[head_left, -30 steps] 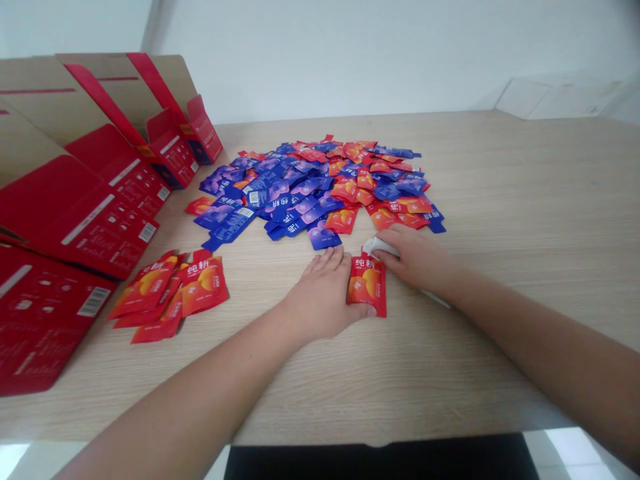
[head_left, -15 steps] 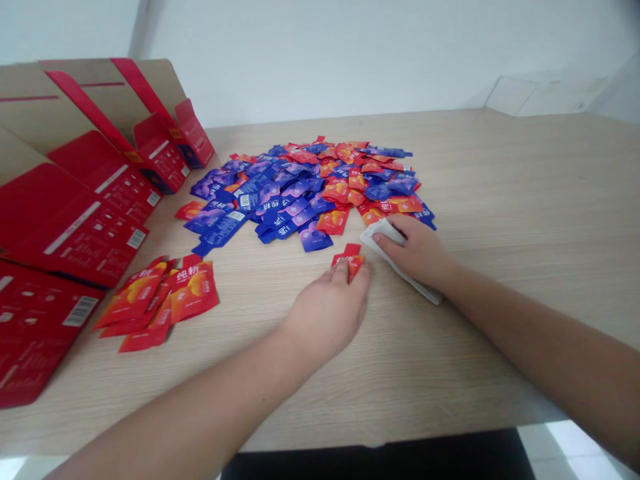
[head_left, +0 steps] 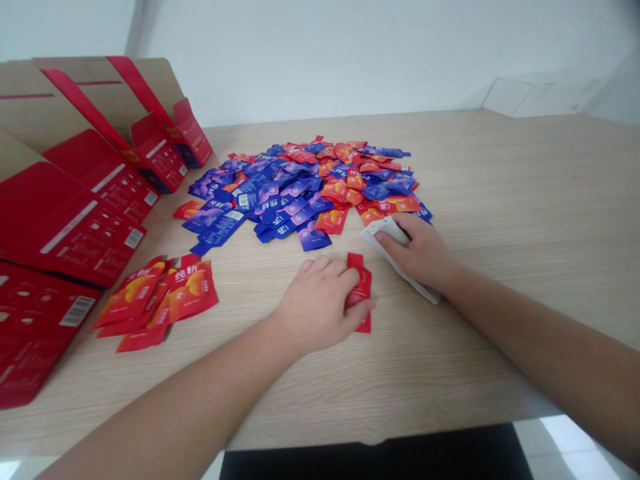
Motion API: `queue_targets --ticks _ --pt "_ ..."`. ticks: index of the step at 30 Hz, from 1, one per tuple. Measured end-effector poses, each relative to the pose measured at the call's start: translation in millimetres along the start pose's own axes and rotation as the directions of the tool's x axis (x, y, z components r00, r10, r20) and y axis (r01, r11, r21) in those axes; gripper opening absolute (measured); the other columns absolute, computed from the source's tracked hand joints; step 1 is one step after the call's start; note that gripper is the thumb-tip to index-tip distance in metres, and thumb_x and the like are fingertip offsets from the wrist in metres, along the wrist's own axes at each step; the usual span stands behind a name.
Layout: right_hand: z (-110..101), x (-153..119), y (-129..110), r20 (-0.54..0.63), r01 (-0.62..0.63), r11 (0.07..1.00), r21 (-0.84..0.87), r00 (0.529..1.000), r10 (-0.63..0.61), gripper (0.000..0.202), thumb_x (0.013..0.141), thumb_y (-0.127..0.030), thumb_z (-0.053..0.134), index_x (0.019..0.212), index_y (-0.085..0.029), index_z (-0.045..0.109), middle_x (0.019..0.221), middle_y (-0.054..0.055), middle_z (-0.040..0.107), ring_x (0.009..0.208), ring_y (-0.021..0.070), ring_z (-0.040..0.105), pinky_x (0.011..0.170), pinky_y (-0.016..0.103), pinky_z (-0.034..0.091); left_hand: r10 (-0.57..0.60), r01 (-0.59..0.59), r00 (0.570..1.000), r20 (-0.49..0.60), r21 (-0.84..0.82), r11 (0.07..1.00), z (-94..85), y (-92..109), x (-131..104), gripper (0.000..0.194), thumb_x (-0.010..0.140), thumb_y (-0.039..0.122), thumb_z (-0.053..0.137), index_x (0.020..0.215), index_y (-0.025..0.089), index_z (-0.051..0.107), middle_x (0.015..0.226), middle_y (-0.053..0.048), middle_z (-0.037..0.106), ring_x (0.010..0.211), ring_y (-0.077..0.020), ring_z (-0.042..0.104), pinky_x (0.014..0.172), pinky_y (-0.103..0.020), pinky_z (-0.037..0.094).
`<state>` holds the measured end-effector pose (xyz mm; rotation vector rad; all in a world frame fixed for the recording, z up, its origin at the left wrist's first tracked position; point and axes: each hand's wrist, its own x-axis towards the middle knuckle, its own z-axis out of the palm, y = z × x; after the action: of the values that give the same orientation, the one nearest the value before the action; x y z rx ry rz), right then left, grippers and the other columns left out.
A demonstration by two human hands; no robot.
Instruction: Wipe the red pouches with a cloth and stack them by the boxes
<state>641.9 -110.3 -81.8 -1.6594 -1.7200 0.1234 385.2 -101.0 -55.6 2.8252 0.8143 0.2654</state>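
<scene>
My left hand [head_left: 323, 303] is low over the middle of the table, its thumb and fingers closed round a red sachet [head_left: 361, 283]. The sachet's narrow neck points away from me and its lower end shows under my thumb. To the right, my right hand [head_left: 417, 250] grips a folded white cloth or tissue [head_left: 387, 233], which lies along the table beneath the palm. Just beyond both hands spreads a heap of blue and red sachets [head_left: 300, 193]. A small group of red sachets [head_left: 187, 287] lies overlapping to the left of my left hand.
Open red cardboard boxes [head_left: 107, 220] stand in rows along the left side, flaps raised. The wooden table [head_left: 500, 200] meets a white wall at the back, where a pale panel [head_left: 537, 97] sits at right. Its front edge is near my forearms.
My left hand has drawn slightly back and turned, and the red sachet under it now shows more of its length. My right hand and the white cloth or tissue stay in place.
</scene>
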Motion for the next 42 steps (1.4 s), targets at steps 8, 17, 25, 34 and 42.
queue_targets --ticks 8,17,25,34,42 --pt "-10.3 -15.6 -14.8 0.249 0.188 0.97 0.157 0.943 -0.223 0.02 0.096 -0.036 0.07 0.111 -0.024 0.068 0.102 0.007 0.075 0.088 0.0256 0.069 0.079 0.039 0.055 -0.041 0.051 0.99 0.132 -0.073 0.996 23.0 -25.7 6.2 0.13 0.088 0.085 0.065 0.173 0.007 0.007 0.18 -0.025 0.01 0.169 -0.0398 0.004 0.134 -0.062 0.008" --pt "7.1 -18.4 -31.9 0.465 0.345 0.936 0.072 0.818 -0.337 0.013 0.097 -0.031 0.07 0.107 -0.024 0.073 0.113 0.009 0.072 0.106 0.0282 0.066 0.097 0.045 0.053 -0.116 0.126 0.977 0.18 -0.05 0.991 23.6 -25.3 10.5 0.143 0.077 0.095 0.064 0.174 0.007 0.007 0.18 -0.025 0.008 0.168 -0.0432 0.004 0.134 -0.063 0.008" --pt "12.8 -5.3 -18.6 0.413 0.276 0.954 -0.115 0.887 -0.206 0.018 0.104 -0.038 0.061 0.114 -0.024 0.067 0.114 0.011 0.071 0.108 0.0307 0.066 0.095 0.046 0.053 -0.02 0.036 0.996 0.084 -0.197 0.98 20.5 -20.3 8.4 0.124 0.091 0.068 0.074 0.172 0.004 0.006 0.179 -0.027 0.015 0.169 -0.0361 0.014 0.136 -0.054 0.019" --pt "8.3 -2.2 -4.7 0.248 0.167 0.969 -0.182 0.961 -0.119 0.021 0.106 -0.042 0.057 0.107 -0.022 0.063 0.112 0.012 0.072 0.098 0.0298 0.067 0.083 0.041 0.051 0.081 -0.011 0.977 0.198 -0.33 0.944 2.4 -40.2 2.0 0.126 0.091 0.08 0.068 0.175 0.013 0.001 0.18 -0.024 0.009 0.168 -0.0387 0.015 0.135 -0.055 0.022" --pt "5.3 -7.8 -7.2 0.213 0.131 0.988 -0.078 0.971 -0.112 0.018 0.104 -0.04 0.062 0.107 -0.022 0.064 0.108 0.01 0.071 0.097 0.0285 0.067 0.085 0.041 0.051 0.051 -0.013 0.986 0.156 -0.23 0.973 19.1 -33.0 7.5 0.13 0.09 0.08 0.067 0.173 0.004 0.001 0.179 -0.028 0.004 0.168 -0.0391 0.011 0.136 -0.054 0.018"
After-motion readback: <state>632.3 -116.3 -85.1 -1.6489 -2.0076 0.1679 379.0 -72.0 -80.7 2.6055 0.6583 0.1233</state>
